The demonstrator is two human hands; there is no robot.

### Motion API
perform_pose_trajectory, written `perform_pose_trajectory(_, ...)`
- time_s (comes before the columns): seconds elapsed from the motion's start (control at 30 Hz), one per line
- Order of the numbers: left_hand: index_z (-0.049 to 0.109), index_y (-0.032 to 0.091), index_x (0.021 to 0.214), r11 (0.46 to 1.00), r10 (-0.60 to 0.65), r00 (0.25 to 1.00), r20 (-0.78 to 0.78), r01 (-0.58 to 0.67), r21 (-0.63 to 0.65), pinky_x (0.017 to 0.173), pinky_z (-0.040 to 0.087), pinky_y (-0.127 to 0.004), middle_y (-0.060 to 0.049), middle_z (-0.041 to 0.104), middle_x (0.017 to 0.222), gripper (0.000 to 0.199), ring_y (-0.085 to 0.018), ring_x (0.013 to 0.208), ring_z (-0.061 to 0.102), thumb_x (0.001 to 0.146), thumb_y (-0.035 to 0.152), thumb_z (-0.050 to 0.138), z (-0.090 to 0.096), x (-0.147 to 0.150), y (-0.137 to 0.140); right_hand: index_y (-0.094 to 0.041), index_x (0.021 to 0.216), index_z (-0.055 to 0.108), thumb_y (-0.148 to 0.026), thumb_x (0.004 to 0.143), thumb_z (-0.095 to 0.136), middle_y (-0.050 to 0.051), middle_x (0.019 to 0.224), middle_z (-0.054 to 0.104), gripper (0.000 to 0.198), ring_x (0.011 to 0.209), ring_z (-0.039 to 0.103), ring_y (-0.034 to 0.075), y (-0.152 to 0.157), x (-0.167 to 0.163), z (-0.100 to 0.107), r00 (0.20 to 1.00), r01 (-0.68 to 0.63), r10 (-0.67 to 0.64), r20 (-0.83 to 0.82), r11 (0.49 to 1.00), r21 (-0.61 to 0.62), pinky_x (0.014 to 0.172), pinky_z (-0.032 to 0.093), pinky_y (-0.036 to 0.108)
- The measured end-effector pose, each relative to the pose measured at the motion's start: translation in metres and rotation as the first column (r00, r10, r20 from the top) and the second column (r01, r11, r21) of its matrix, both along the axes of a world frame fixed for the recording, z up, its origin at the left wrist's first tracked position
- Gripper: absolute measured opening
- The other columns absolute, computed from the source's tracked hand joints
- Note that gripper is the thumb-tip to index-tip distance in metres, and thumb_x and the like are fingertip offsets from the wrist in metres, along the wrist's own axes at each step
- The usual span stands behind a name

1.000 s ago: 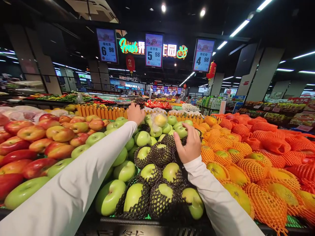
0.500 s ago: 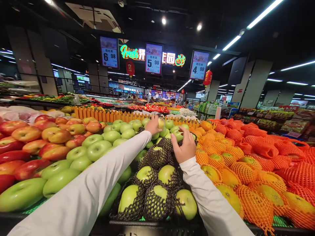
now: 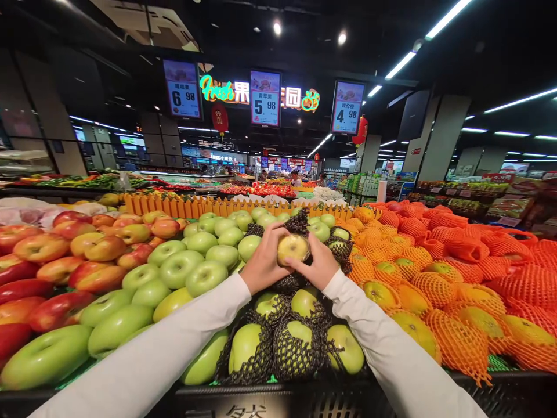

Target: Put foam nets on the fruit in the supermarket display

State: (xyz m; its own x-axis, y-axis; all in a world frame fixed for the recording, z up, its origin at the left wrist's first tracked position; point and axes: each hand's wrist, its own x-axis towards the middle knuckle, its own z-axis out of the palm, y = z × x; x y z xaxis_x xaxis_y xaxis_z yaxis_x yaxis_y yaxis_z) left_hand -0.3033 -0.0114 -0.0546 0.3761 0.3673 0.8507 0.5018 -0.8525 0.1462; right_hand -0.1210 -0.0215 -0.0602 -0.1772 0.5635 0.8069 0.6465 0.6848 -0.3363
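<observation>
A yellowish apple is held between both hands, its brown-centred end turned towards me. My left hand wraps round its left side with bent fingers. From the right, my right hand closes on the same fruit, its thumb across the lower front. Black foam netting shows just beyond the hands; whether it is on the held apple I cannot tell. Below the hands lie several green apples in black netting. Bare green apples are heaped to the left.
Red-yellow apples are piled at far left. Oranges in orange netting and fruit in red netting fill the right side. A low orange picket fence runs behind. The black crate edge is nearest me.
Both hands have come together round the yellowish apple, which has moved nearer and lower. Earlier the left hand alone was at it, while the right hand was apart with open fingers.
</observation>
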Motion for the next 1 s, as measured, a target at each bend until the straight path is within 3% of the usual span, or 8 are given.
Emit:
perform_pose_trajectory(0.07, 0.034, 0.023, 0.125, 1.0, -0.029, 0.999, -0.018, 0.029, 0.006, 0.114, 0.041, -0.051, -0.017, 0.043, 0.135, 0.059, -0.033, 0.139, 0.041, 0.079, 0.022, 0.069, -0.008, -0.001, 0.002, -0.02, 0.098, 0.053, -0.066, 0.079, 0.066, 0.009, 0.092, 0.066, 0.052, 0.085, 0.065, 0.026, 0.0, -0.002, -0.002, 1.0, -0.004, 0.006, 0.028, 0.999, -0.042, 0.077, 0.056, 0.042)
perform_pose_trajectory(0.23, 0.036, 0.02, 0.132, 0.996, -0.082, 0.995, -0.058, 0.085, 0.041, 0.115, 0.041, -0.053, -0.02, 0.04, 0.141, 0.062, -0.035, 0.141, 0.041, 0.079, 0.021, 0.067, -0.007, -0.001, 0.004, -0.022, 0.089, 0.049, -0.071, 0.056, 0.08, 0.004, 0.084, 0.064, 0.067, 0.079, 0.063, 0.025, -0.002, -0.006, -0.001, 0.999, 0.016, -0.019, -0.033, 0.995, -0.097, 0.076, 0.055, 0.041)
perform_pose_trajectory(0.4, 0.031, 0.016, 0.145, 1.0, -0.017, 0.997, -0.078, 0.016, -0.008, 0.117, 0.039, -0.053, -0.023, 0.034, 0.149, 0.078, -0.037, 0.145, 0.037, 0.078, 0.024, 0.069, -0.004, -0.003, 0.004, -0.022, 0.103, 0.054, -0.059, 0.057, 0.08, 0.007, 0.095, 0.069, 0.065, 0.085, 0.067, 0.026, -0.006, -0.009, -0.001, 0.975, 0.031, -0.052, -0.218, 0.995, -0.096, 0.083, 0.054, 0.041)
perform_pose_trajectory(0.53, 0.03, 0.014, 0.148, 0.988, 0.121, 0.993, 0.002, -0.12, -0.092, 0.121, 0.033, -0.056, -0.025, 0.031, 0.153, 0.075, -0.038, 0.15, 0.032, 0.089, 0.044, 0.063, -0.002, -0.003, 0.004, -0.022, 0.112, 0.048, -0.058, 0.055, 0.08, 0.007, 0.098, 0.071, 0.074, 0.085, 0.068, 0.027, 0.001, 0.0, 0.004, 0.854, 0.188, -0.233, -0.466, 0.972, -0.14, 0.083, 0.053, 0.042)
perform_pose_trajectory(0.63, 0.029, 0.013, 0.149, 0.972, 0.181, 0.983, 0.028, -0.175, -0.158, 0.122, 0.031, -0.058, -0.026, 0.028, 0.155, 0.074, -0.039, 0.15, 0.032, 0.09, 0.044, 0.06, -0.003, -0.003, 0.005, -0.022, 0.107, 0.049, -0.06, 0.055, 0.08, 0.008, 0.096, 0.069, 0.072, 0.086, 0.067, 0.027, 0.009, 0.013, 0.012, 0.753, 0.328, -0.363, -0.55, 0.93, -0.165, 0.083, 0.052, 0.042)
perform_pose_trajectory(0.83, 0.027, 0.009, 0.152, 0.938, 0.145, 0.986, -0.077, -0.162, -0.305, 0.122, 0.029, -0.058, -0.027, 0.023, 0.157, 0.095, -0.044, 0.149, 0.031, 0.078, 0.05, 0.071, -0.009, -0.005, 0.012, -0.02, 0.104, 0.058, -0.051, 0.063, 0.074, 0.013, 0.113, 0.067, 0.054, 0.107, 0.063, 0.03, 0.011, 0.026, 0.022, 0.795, 0.41, -0.381, -0.472, 0.911, -0.043, 0.1, 0.047, 0.045)
perform_pose_trajectory(1.0, 0.031, 0.013, 0.151, 0.913, 0.122, 0.991, -0.061, -0.136, -0.384, 0.122, 0.031, -0.056, -0.024, 0.026, 0.156, 0.091, -0.043, 0.146, 0.037, 0.079, 0.055, 0.069, -0.012, -0.006, 0.014, -0.02, 0.119, 0.053, -0.053, 0.063, 0.075, 0.013, 0.106, 0.071, 0.068, 0.095, 0.068, 0.033, 0.002, 0.021, 0.024, 0.822, 0.46, -0.511, -0.251, 0.856, -0.236, 0.089, 0.051, 0.048)
